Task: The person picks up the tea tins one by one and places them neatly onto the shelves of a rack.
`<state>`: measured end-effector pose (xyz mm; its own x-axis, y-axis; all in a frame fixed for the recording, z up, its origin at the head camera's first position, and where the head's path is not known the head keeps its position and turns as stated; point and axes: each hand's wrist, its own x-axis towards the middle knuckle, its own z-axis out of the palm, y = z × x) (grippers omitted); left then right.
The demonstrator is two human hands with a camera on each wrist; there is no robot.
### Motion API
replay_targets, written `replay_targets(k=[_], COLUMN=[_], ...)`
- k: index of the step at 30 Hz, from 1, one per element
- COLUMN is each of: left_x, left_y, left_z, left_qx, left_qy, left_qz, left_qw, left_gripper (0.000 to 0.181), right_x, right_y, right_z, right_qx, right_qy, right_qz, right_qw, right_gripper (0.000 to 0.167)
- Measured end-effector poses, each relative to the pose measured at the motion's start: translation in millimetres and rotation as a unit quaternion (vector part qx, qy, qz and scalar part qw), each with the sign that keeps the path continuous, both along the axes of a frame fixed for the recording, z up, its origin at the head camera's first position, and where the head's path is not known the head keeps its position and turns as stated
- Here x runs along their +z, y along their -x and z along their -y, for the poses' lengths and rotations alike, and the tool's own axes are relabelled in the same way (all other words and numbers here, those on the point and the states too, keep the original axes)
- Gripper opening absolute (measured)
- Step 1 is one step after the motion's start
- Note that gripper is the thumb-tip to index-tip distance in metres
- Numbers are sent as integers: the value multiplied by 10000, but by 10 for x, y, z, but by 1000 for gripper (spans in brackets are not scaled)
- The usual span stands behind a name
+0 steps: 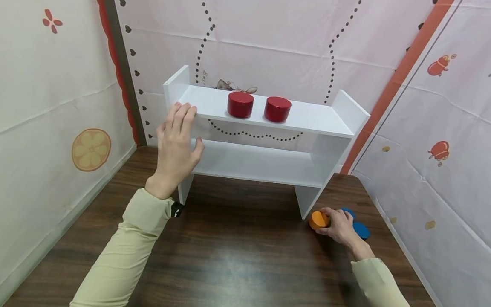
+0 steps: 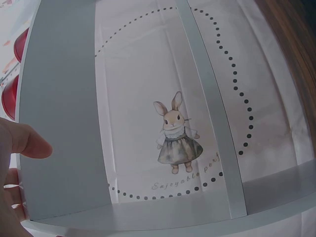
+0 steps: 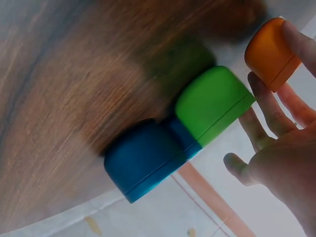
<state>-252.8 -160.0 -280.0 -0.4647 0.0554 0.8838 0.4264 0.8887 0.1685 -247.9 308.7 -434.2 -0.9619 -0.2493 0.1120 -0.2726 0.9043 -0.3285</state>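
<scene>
A white two-tier shelf (image 1: 253,162) stands on the brown table. My left hand (image 1: 174,143) is at its upper left corner, fingers extended over the top board's front edge, with the thumb (image 2: 37,143) lower down in front of the opening. Beside the shelf's right foot, my right hand (image 1: 339,226) pinches an orange round tin (image 1: 317,220) between thumb and fingers. Close to that hand are a green round tin (image 3: 215,101) and two blue round tins, one nearer (image 1: 361,230) and one behind (image 1: 348,212). In the head view my right hand hides the green tin.
Two red round tins (image 1: 240,105) sit side by side on the top board. Patterned cloth walls (image 1: 268,42) enclose the table (image 1: 230,256) at the back and both sides. The shelf's side panel (image 1: 350,111) rises above its top board at the right.
</scene>
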Motion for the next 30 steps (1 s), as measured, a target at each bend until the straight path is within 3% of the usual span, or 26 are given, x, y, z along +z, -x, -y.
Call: replay_targets(k=[13,24,30], left_x=[-8,-10,-4], left_y=[-1,-1,2], left_z=[-6,-6,-3], left_qx=[-30,-18,-17], left_qy=[-41,-59,-52], left_qz=[-8,-43,-62], left_qw=[10000,10000,10000], left_gripper=[69,69,68], right_x=[209,578,829], right_y=[-109,-219,-239], right_z=[211,455,580], right_qx=[257,542,728], right_qy=[344,443,410], right_qz=[-267,-384,-663], right_qw=[9987,9968,9943], right_gripper=[58,55,56])
